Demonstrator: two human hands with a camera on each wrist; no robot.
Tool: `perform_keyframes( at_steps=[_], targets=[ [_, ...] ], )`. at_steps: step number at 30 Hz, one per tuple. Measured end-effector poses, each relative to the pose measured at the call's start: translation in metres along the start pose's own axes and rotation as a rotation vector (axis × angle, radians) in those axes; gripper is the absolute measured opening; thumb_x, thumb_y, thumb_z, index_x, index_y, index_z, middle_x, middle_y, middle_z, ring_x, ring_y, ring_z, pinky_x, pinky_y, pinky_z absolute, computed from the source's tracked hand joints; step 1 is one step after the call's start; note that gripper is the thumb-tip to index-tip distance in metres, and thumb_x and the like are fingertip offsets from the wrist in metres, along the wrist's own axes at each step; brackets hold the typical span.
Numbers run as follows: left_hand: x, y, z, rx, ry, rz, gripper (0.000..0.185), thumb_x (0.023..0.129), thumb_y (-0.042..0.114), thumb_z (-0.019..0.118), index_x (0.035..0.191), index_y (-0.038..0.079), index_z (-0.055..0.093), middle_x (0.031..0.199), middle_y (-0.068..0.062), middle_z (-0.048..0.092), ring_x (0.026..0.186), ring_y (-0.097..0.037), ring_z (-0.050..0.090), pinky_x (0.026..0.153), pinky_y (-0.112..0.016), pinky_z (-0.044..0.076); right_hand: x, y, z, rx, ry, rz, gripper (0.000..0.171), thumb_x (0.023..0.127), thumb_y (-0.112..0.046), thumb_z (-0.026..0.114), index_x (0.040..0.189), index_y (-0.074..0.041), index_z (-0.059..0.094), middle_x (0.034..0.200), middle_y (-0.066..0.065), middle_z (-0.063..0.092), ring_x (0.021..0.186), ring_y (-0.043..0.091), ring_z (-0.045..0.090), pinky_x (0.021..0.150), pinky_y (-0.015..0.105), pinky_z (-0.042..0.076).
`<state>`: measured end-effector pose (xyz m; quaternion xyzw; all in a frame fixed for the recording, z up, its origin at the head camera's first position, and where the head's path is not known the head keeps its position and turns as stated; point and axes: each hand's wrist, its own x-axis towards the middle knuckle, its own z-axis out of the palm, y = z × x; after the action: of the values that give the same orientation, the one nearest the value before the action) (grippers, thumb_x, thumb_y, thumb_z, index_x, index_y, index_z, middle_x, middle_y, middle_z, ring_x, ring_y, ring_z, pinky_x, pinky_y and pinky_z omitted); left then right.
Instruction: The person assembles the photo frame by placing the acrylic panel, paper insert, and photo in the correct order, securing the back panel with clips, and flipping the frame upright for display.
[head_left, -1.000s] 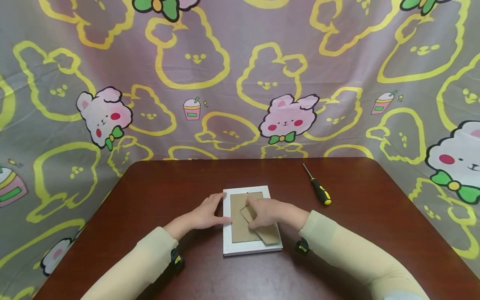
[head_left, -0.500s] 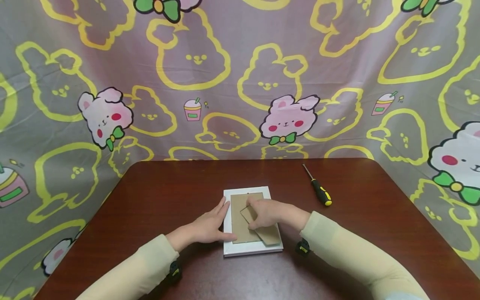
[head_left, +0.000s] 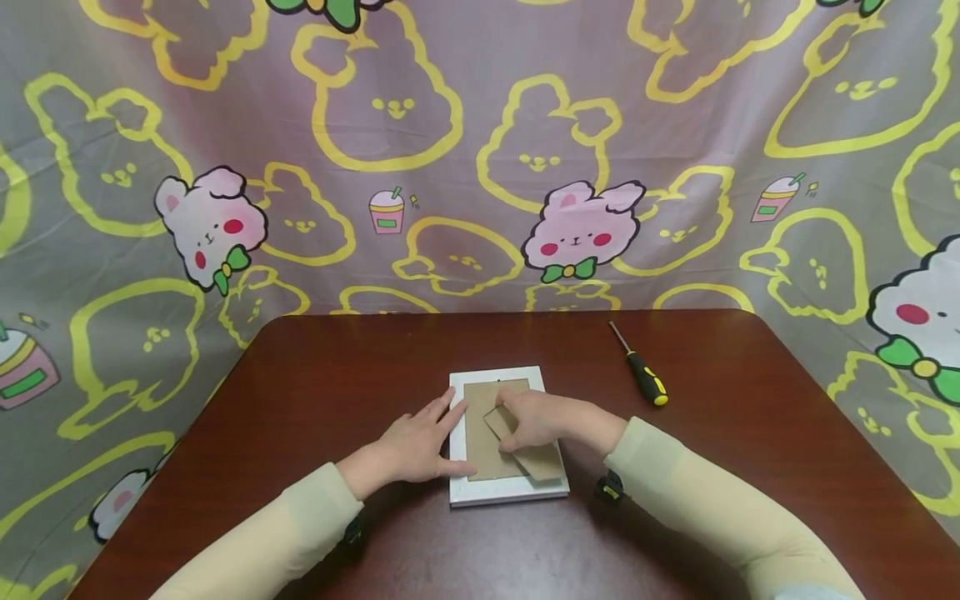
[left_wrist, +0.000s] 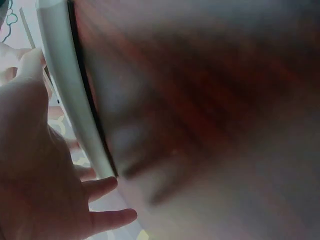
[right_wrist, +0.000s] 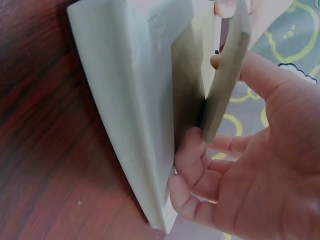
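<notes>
White frame (head_left: pixel 504 492) lay face-down at frame centre, long axis running away from person. L hand (head_left: pixel 417 443) flat, fingers straight, on its left edge; R hand (head_left: pixel 542 419) pinched the cardboard stand (head_left: pixel 542 461).

Both arms are covered to the wrists by long, close-fitting pale cream sleeves of soft fabric (head_left: pixel 262 542), seen entering from the lower edge of the head view. A small black wrist-worn camera unit with a yellow-green marking (head_left: pixel 609 490) is strapped under each forearm near the cuff. The left hand (head_left: pixel 416 446) and right hand (head_left: pixel 551 421) are left bare, with no rings or gloves seen.
</notes>
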<state>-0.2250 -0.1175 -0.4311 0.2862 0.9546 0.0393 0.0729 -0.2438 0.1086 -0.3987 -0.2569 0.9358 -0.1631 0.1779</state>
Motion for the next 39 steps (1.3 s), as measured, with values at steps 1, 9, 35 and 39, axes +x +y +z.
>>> perform_keyframes(
  at_steps=[1,9,35,39],
  targets=[
    [0.0,0.0,-0.001,0.024,0.005,0.004,0.101,0.081,0.076,0.053,0.154,0.013,0.025,0.159,-0.015,0.017,0.139,-0.028,0.032,0.094,-0.055,0.041,0.0,0.0,-0.001,-0.004,0.001,0.0,0.059,0.081,-0.03,0.078,0.126,-0.009,0.047,0.085,0.0,0.055,0.075,0.014,0.052,0.068,0.031,0.044],
    [0.002,0.001,0.0,0.06,-0.002,0.004,0.097,0.082,0.077,0.051,0.154,0.016,0.027,0.159,-0.016,0.017,0.138,-0.028,0.034,0.09,-0.053,0.044,0.0,-0.002,0.0,-0.011,-0.001,0.005,0.057,0.08,-0.03,0.079,0.124,-0.008,0.048,0.082,0.0,0.055,0.072,0.014,0.051,0.065,0.031,0.043],
    [-0.001,0.002,-0.001,-0.035,-0.032,-0.018,0.097,0.082,0.073,0.055,0.155,0.016,0.025,0.16,-0.015,0.012,0.138,-0.029,0.034,0.094,-0.055,0.041,-0.001,-0.011,0.003,-0.287,0.044,0.064,0.055,0.078,-0.047,0.076,0.116,-0.015,0.053,0.071,-0.006,0.054,0.068,0.015,0.051,0.063,0.036,0.043],
    [0.0,0.003,-0.001,-0.036,-0.028,-0.015,0.097,0.082,0.073,0.055,0.155,0.016,0.025,0.16,-0.015,0.012,0.138,-0.029,0.034,0.095,-0.055,0.041,-0.001,-0.012,0.003,-0.311,0.049,0.074,0.055,0.077,-0.048,0.076,0.115,-0.016,0.054,0.07,-0.006,0.054,0.067,0.015,0.051,0.062,0.036,0.042]
  ],
)
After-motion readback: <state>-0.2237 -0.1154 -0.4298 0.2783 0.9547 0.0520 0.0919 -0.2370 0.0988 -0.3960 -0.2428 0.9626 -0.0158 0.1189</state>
